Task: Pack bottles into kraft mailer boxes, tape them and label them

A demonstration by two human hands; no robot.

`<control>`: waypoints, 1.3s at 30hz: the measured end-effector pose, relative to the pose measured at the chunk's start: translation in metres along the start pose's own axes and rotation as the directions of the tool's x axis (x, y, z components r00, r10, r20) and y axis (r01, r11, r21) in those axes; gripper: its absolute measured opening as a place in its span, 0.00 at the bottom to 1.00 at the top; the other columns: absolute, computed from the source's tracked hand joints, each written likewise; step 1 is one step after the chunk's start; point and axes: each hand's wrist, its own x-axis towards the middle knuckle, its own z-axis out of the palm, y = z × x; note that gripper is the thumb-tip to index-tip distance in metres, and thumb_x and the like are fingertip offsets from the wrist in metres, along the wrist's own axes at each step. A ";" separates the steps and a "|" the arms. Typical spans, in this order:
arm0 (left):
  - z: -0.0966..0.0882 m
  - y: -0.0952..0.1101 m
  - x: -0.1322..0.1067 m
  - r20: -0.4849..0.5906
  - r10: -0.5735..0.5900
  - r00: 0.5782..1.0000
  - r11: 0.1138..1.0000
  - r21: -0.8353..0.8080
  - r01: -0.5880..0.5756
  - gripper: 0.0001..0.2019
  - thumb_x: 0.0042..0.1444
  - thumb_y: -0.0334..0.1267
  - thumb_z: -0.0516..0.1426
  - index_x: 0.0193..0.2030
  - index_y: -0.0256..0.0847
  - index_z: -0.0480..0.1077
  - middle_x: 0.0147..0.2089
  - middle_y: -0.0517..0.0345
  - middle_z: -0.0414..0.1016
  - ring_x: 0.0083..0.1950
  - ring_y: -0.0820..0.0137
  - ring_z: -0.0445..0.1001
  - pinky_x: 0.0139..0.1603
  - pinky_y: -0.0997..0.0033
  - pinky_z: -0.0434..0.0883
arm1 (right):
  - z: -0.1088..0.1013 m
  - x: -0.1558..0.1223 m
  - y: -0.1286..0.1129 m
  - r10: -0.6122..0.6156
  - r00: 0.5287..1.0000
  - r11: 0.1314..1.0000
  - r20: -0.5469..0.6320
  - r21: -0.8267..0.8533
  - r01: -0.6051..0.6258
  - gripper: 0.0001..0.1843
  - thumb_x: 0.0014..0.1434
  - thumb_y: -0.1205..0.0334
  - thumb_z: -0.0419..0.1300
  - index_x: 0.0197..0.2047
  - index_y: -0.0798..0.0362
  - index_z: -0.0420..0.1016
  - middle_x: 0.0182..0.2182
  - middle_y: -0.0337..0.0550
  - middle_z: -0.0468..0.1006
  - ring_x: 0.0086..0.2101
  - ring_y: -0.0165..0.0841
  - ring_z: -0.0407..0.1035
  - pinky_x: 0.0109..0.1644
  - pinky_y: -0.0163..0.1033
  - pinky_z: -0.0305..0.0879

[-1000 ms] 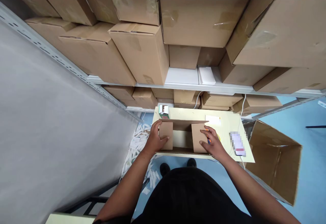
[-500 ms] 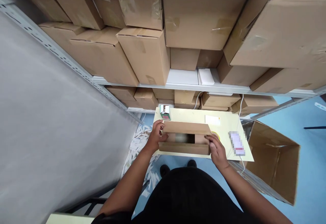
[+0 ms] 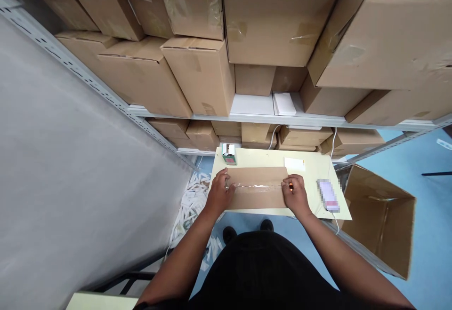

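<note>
A flat brown cardboard box [image 3: 257, 194] lies on the pale yellow table [image 3: 318, 171], its top flaps closed. A shiny strip of clear tape [image 3: 256, 187] runs along the seam. My left hand [image 3: 219, 193] grips the box's left end, thumb on top by the tape's end. My right hand [image 3: 294, 194] holds the right end with its fingers curled on the top. A small orange thing [image 3: 290, 186] shows at my right fingertips; I cannot tell what it is.
A small green and white carton [image 3: 229, 154] stands at the table's far left corner, with a white card [image 3: 294, 163] and a wired device [image 3: 328, 196] to the right. An open empty box [image 3: 381, 220] stands on the blue floor. Stacked cartons [image 3: 197, 70] fill the shelves, and paper strips [image 3: 189, 206] litter the floor.
The side flaps were folded in, then the long flaps came down. The box top is now closed flat with tape along its seam. Both hands moved to the box's ends.
</note>
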 end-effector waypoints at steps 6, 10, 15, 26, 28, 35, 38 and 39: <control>0.014 0.027 -0.008 0.095 0.132 0.987 0.980 0.137 -0.144 0.25 0.65 0.45 0.57 0.68 0.46 0.68 0.77 0.47 0.57 0.79 0.43 0.48 0.76 0.35 0.47 | 0.003 0.003 0.002 0.024 0.999 0.999 0.021 0.022 -0.024 0.08 0.65 0.54 0.57 0.40 0.48 0.72 0.48 0.49 0.68 0.49 0.44 0.69 0.53 0.54 0.71; 0.021 0.034 -0.012 0.163 0.157 0.974 0.965 0.185 -0.186 0.29 0.67 0.48 0.55 0.72 0.45 0.64 0.78 0.47 0.55 0.80 0.43 0.42 0.75 0.33 0.46 | 0.003 0.002 0.001 0.031 1.000 1.000 -0.003 0.004 -0.031 0.12 0.65 0.51 0.57 0.47 0.48 0.73 0.49 0.50 0.70 0.46 0.43 0.70 0.52 0.54 0.72; 0.022 0.029 -0.011 0.162 0.186 0.969 0.954 0.206 -0.217 0.30 0.67 0.49 0.54 0.74 0.44 0.61 0.78 0.47 0.55 0.81 0.45 0.41 0.77 0.37 0.47 | -0.006 0.001 0.001 0.109 0.994 0.990 0.026 0.092 -0.111 0.17 0.64 0.47 0.59 0.49 0.48 0.75 0.48 0.49 0.77 0.46 0.44 0.73 0.53 0.53 0.72; 0.022 0.026 -0.010 0.175 0.189 0.966 0.954 0.201 -0.224 0.31 0.67 0.50 0.54 0.74 0.41 0.63 0.78 0.45 0.55 0.81 0.44 0.41 0.77 0.35 0.46 | -0.030 -0.042 0.035 0.316 0.930 0.917 0.187 0.192 -0.350 0.25 0.64 0.37 0.56 0.50 0.45 0.80 0.47 0.45 0.84 0.49 0.48 0.77 0.53 0.54 0.74; 0.021 0.026 -0.009 0.166 0.190 0.968 0.960 0.177 -0.219 0.31 0.67 0.51 0.54 0.73 0.42 0.64 0.78 0.45 0.56 0.81 0.43 0.41 0.77 0.35 0.45 | -0.021 -0.038 0.039 0.324 0.918 0.896 0.227 0.237 -0.375 0.27 0.67 0.37 0.51 0.50 0.46 0.81 0.47 0.46 0.84 0.47 0.46 0.79 0.48 0.52 0.76; 0.022 0.024 -0.006 0.163 0.223 0.961 0.943 0.215 -0.255 0.31 0.67 0.52 0.54 0.73 0.42 0.63 0.77 0.45 0.56 0.81 0.44 0.42 0.78 0.37 0.46 | -0.012 -0.003 0.094 0.303 0.953 0.922 0.016 -0.256 -0.288 0.18 0.61 0.46 0.59 0.44 0.50 0.81 0.40 0.51 0.83 0.42 0.47 0.77 0.43 0.47 0.70; 0.022 0.025 -0.006 0.186 0.245 0.952 0.907 0.302 -0.292 0.31 0.68 0.51 0.53 0.74 0.41 0.62 0.77 0.44 0.56 0.81 0.45 0.42 0.77 0.38 0.49 | -0.011 0.002 0.116 0.248 0.964 0.846 0.099 -0.506 -0.166 0.20 0.62 0.49 0.59 0.51 0.52 0.79 0.48 0.56 0.81 0.47 0.47 0.74 0.47 0.46 0.67; 0.021 0.026 -0.006 0.199 0.244 0.949 0.888 0.347 -0.301 0.31 0.68 0.51 0.52 0.74 0.39 0.61 0.78 0.44 0.56 0.81 0.45 0.42 0.77 0.38 0.50 | -0.009 0.003 0.120 0.269 0.950 0.800 0.157 -0.585 -0.130 0.21 0.62 0.49 0.59 0.52 0.53 0.79 0.50 0.57 0.80 0.49 0.48 0.73 0.48 0.47 0.66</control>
